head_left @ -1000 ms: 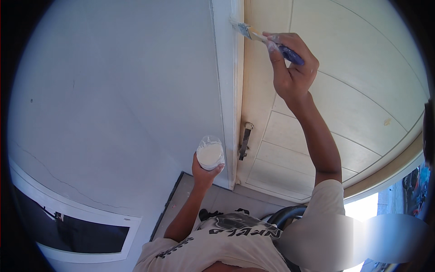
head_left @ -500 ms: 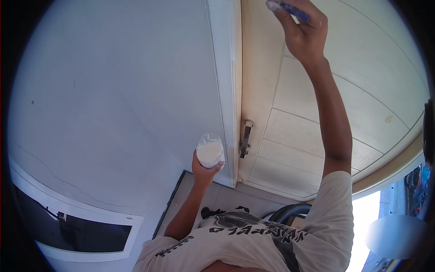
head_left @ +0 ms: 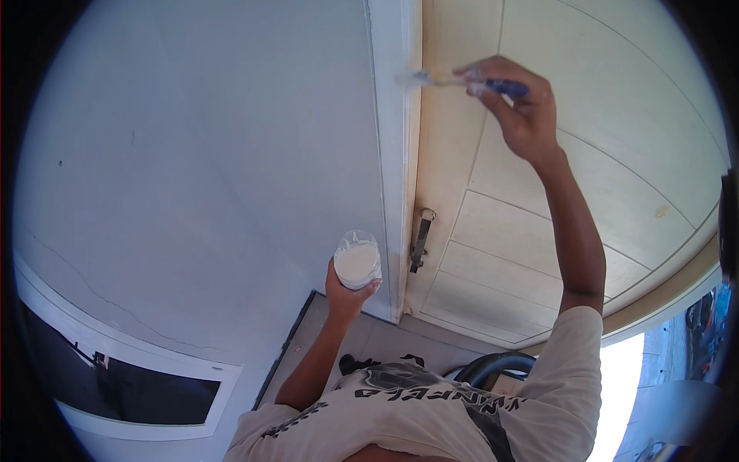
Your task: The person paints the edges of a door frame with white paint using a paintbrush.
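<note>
Right hand (head_left: 523,115) has lowered the paintbrush (head_left: 462,79) against the door frame (head_left: 400,169).

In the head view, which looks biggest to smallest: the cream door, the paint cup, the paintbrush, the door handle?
1. Cream door
2. Paintbrush and paint cup: too alike
3. Door handle

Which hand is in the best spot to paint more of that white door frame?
Right hand: it holds the paintbrush, bristles at the door frame. Left hand holds the paint cup lower down.
</note>
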### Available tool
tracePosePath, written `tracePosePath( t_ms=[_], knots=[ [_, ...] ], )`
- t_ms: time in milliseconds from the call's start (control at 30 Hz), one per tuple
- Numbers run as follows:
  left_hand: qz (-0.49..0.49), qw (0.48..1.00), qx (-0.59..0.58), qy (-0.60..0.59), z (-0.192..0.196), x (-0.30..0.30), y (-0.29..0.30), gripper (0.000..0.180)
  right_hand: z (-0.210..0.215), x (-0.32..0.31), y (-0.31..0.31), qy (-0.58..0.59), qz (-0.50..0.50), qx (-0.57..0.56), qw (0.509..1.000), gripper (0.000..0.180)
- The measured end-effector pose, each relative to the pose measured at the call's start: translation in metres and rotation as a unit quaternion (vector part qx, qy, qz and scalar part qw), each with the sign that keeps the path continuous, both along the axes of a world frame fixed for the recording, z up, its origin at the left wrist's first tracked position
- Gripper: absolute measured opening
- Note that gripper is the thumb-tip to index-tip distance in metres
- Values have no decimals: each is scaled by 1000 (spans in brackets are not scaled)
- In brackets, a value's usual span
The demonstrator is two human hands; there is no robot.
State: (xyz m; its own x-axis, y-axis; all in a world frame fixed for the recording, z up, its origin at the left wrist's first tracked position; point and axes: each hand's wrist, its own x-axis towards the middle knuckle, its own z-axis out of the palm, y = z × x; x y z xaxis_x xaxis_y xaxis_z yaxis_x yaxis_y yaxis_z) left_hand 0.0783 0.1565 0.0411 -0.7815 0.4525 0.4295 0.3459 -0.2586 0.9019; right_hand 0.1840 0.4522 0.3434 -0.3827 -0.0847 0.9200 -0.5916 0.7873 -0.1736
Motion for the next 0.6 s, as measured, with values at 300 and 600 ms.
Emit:
tracePosePath(
  t_ms=[300, 600],
  knots=[
    [3, 1000, -9, -5, 1, -1, -2, 72, -58, -15, -15, 102, -79, 156, 979, 25],
    [20, 1000, -3, 3, -17, -6, 4, 71, -137, 2, -23, -82, -43, 59, 994, 22]
  ],
)
